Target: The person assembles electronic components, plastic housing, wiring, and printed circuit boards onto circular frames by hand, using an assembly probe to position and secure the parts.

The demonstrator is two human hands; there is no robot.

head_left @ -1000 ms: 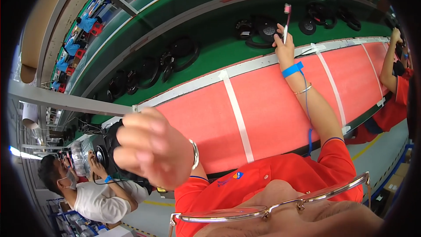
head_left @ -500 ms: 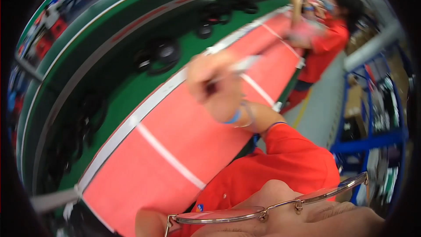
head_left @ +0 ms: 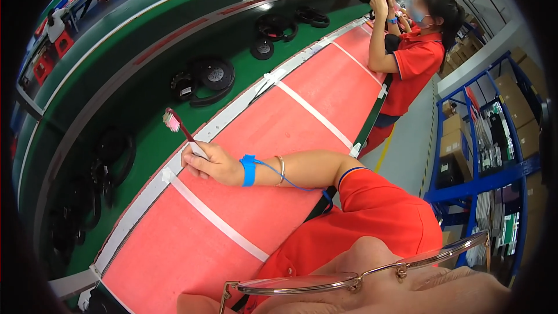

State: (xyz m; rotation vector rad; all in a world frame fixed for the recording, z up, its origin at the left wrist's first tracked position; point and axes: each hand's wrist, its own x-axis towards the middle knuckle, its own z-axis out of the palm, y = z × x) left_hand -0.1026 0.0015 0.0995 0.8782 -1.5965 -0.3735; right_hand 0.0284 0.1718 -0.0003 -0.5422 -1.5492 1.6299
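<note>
My right hand [head_left: 210, 164] is closed around the handle of a toothbrush [head_left: 186, 132], whose bristle end points up and to the left with pinkish-white bristles. Part of the handle near my fingers looks wrapped in white. The hand is above the pink mat [head_left: 244, 203], close to the white edge strip beside the green conveyor belt. Around that wrist goes a blue strap [head_left: 249, 170] with a thin blue cord, and a bracelet sits further up the arm. My left hand does not show; only a patch of skin appears at the lower edge.
Black headphones [head_left: 215, 75] lie on the green conveyor belt [head_left: 152, 139], with several more along it. White tape strips [head_left: 314, 111] cross the pink mat. A co-worker in red [head_left: 415, 64] raises both hands at the far right. Blue shelving [head_left: 488, 180] with boxes stands at right.
My right hand has swung left and toward me along the mat with the toothbrush, from blurred to sharp. The co-worker's arms have risen to a dark object.
</note>
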